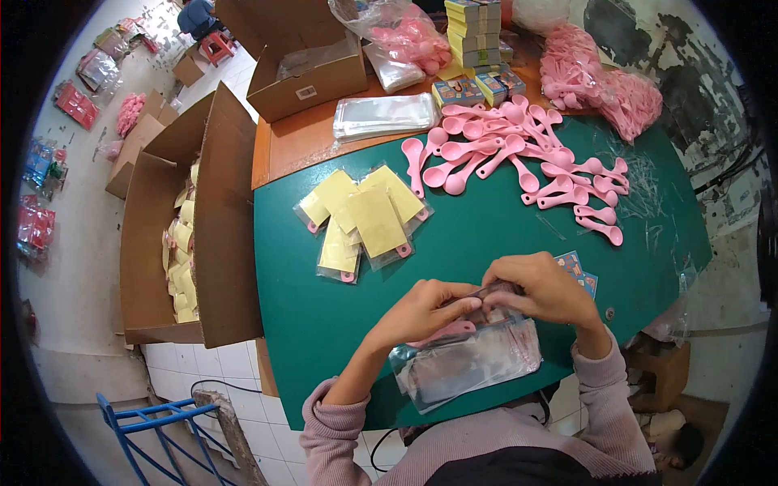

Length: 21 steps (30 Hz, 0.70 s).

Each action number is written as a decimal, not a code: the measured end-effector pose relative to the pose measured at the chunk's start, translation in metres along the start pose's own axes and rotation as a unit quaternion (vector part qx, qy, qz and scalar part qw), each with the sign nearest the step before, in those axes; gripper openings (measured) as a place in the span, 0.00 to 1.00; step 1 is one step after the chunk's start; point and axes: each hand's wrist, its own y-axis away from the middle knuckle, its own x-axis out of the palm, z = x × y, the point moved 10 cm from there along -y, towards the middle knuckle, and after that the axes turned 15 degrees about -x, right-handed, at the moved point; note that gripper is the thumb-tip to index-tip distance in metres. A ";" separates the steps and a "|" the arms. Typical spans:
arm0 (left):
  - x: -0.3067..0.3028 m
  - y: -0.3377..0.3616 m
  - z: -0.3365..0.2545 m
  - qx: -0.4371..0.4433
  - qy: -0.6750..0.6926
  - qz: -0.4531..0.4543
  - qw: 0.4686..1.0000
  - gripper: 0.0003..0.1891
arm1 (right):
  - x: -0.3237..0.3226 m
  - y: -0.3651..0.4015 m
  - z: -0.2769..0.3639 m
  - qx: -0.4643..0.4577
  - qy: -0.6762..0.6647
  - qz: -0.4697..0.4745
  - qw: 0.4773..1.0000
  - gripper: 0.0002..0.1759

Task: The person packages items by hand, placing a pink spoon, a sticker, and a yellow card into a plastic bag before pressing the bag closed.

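Note:
Above a stack of clear plastic bags (474, 368) at the near table edge, my left hand (421, 312) and my right hand (539, 287) meet with fingertips closed. They pinch the top of a clear plastic bag (496, 314); its contents are partly hidden by my fingers. Part of a pink measuring spoon (444, 333) shows just below my left hand. Beside my right hand lie printed cards (577, 271). Several filled packets (374, 223), with yellow card and pink spoon ends, overlap on the left. Loose pink spoons (519, 146) are heaped farther back.
Bundled cards (474, 36), flat clear bags (385, 117) and bagged pink spoons (596, 81) stand along the back. A tall cardboard box (223, 243) of packets borders the green table's (300, 340) left side. A blue metal frame (162, 417) stands lower left; another person (681, 445) is lower right.

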 end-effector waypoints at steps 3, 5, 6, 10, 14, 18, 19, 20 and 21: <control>-0.001 -0.001 0.007 0.001 0.002 0.001 1.000 0.20 | 0.004 0.000 -0.009 0.074 -0.028 0.047 0.996 0.10; -0.011 0.000 0.007 0.008 0.024 -0.040 0.999 0.23 | 0.003 0.003 -0.011 0.047 -0.022 0.078 0.996 0.10; -0.011 -0.001 0.007 0.009 0.025 -0.040 0.999 0.23 | 0.007 0.005 -0.010 0.021 -0.016 0.107 0.994 0.10; -0.004 -0.002 0.005 -0.015 0.017 -0.021 1.000 0.30 | 0.033 0.013 -0.008 -0.040 -0.023 0.086 0.995 0.09; -0.016 0.002 0.017 -0.049 -0.068 -0.126 0.989 0.31 | 0.037 0.007 -0.017 -0.008 -0.073 0.066 0.995 0.07; -0.028 0.021 0.042 -0.089 -0.043 -0.052 0.994 0.32 | 0.025 0.015 -0.050 0.148 -0.149 0.005 0.978 0.07; -0.034 0.026 0.051 -0.047 -0.004 -0.054 0.997 0.32 | 0.021 0.021 -0.061 0.166 -0.165 -0.039 0.971 0.08; -0.038 0.030 0.054 -0.006 0.038 -0.056 0.998 0.31 | 0.022 0.024 -0.070 0.172 -0.174 -0.049 0.968 0.09; -0.040 0.031 0.054 -0.008 0.037 -0.056 0.998 0.31 | 0.024 0.023 -0.070 0.173 -0.176 -0.050 0.968 0.09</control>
